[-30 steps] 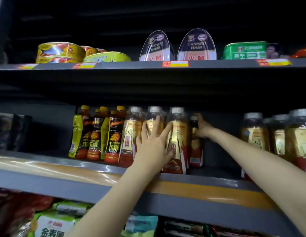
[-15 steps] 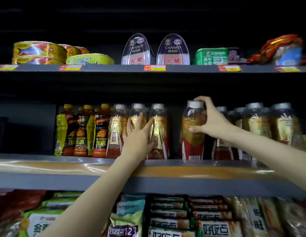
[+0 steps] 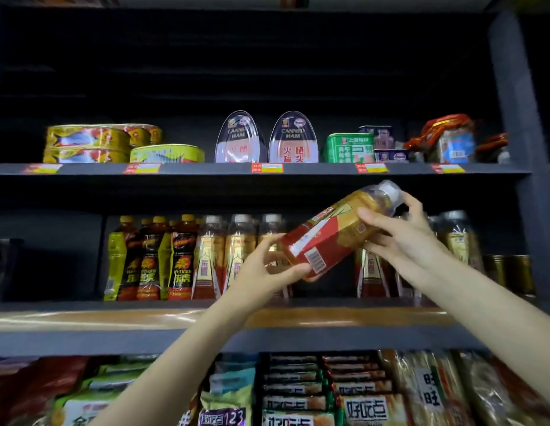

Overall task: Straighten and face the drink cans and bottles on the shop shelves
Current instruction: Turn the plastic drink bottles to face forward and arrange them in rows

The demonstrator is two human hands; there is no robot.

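Note:
A red-and-gold drink bottle [image 3: 335, 232] with a grey cap is tilted in the air in front of the middle shelf [image 3: 144, 321], cap up to the right, barcode toward me. My left hand [image 3: 267, 269] grips its base from below. My right hand [image 3: 399, 235] holds its upper part near the neck. Behind it, matching bottles [image 3: 236, 253] stand upright in a row, partly hidden by my hands. To their left stand yellow-and-black Hi-Tiger bottles [image 3: 150, 259]. More matching bottles [image 3: 458, 238] stand at the right.
The top shelf [image 3: 267, 169] carries fish tins [image 3: 92, 142], two oval canned hams [image 3: 267, 139], green tins and red packets. Snack packets [image 3: 298, 392] fill the shelf below. A dark upright post [image 3: 519, 149] bounds the right side. Gold cans [image 3: 510, 272] stand at far right.
My right hand lifted the bottle off the shelf and tipped it sideways. My left hand left the standing row and took hold of the bottle's base. The camera tilted upward.

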